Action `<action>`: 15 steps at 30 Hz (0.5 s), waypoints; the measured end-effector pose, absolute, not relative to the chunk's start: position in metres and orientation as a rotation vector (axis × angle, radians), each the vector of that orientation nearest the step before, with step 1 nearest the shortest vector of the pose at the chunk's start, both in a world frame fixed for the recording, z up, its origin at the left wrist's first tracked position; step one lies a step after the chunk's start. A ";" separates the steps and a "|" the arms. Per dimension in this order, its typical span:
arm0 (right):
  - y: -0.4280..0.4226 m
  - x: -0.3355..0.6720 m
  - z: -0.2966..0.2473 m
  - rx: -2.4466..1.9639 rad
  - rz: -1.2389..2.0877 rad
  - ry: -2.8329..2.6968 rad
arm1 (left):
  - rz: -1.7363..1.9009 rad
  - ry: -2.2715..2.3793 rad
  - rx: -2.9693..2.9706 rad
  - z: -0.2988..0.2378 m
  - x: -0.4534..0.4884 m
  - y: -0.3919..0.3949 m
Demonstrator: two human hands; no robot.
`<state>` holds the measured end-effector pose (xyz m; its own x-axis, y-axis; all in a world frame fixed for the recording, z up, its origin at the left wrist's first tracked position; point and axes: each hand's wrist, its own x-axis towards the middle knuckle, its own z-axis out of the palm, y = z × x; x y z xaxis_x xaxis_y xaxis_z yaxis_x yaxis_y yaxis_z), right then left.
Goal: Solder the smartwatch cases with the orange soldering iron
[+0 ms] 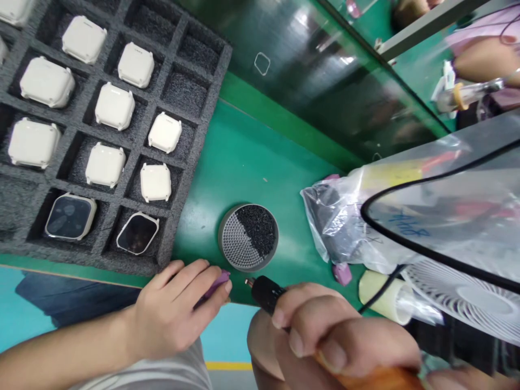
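Observation:
My left hand (179,303) rests at the bench's front edge, its fingers closed round a small purple piece (219,279) that is mostly hidden. In my right hand (325,330) is an electric screwdriver (266,292) with a black nose and an orange body. The driver's tip points up and left, just below a round grey dish (231,238). A perforated grey surface fills part of that dish, and tiny black screws (258,227) cover the rest. Left of it, a dark foam tray (162,238) holds several white watch cases (116,105) and two dark-faced watches (70,216).
A clear plastic bag (345,216) lies at the right, crossed by a black cable (377,233). Near it are a pink block (342,273), a tape roll (382,298) and a white fan grille (463,292). Behind a glossy panel (300,65), another person's arm (483,59) shows.

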<state>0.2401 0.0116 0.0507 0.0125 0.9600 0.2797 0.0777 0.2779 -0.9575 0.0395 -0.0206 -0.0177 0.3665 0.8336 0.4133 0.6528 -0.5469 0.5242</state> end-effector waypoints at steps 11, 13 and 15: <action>0.007 0.262 0.039 -1.039 1.114 -1.509 | 0.973 1.322 2.316 -0.012 0.041 -0.016; 0.005 0.255 0.041 -1.074 1.098 -1.446 | 0.979 1.324 2.311 -0.012 0.041 -0.017; 0.006 0.254 0.046 -1.111 1.143 -1.427 | 0.980 1.325 2.308 -0.012 0.041 -0.017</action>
<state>0.2542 0.0057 0.0462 -0.1240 0.9830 0.1352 0.0824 0.1460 -0.9858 0.0413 -0.0173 -0.0116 0.3401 0.8467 0.4093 0.6390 -0.5273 0.5600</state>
